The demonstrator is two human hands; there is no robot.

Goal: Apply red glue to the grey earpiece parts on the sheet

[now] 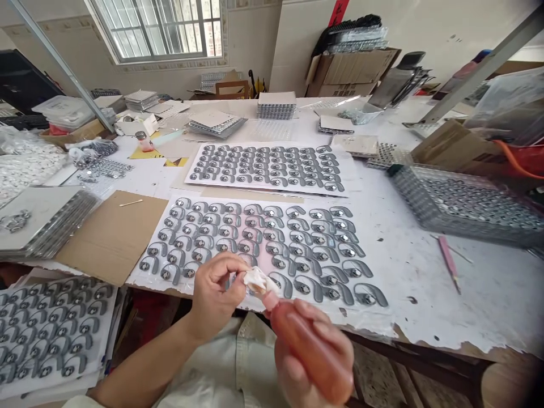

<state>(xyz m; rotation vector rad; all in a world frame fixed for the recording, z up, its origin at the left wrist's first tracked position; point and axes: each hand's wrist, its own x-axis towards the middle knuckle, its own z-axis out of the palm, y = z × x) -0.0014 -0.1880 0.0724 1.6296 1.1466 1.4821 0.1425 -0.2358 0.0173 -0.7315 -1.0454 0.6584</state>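
My right hand (335, 340) is wrapped round a reddish squeeze bottle (306, 345), tilted with its pinkish nozzle toward my left hand. Pinched in the fingers of my left hand (223, 289) is a crumpled white tissue (257, 279), right at the nozzle. It appears to touch the nozzle tip. Just beyond both hands lies a white sheet (266, 249) with rows of grey hook-shaped pieces (318, 238), each bearing a shiny round metal part. My hands hide some of the front row. Behind it sits a second such sheet (272, 183).
At the left are brown cardboard (114, 238) with a cotton swab (131, 203) and a stack of trays (55, 218). Lower left lies another sheet of hooks (46, 328). On the right stand a clear tray of parts (476, 198) and a pink-handled tool (448, 260).
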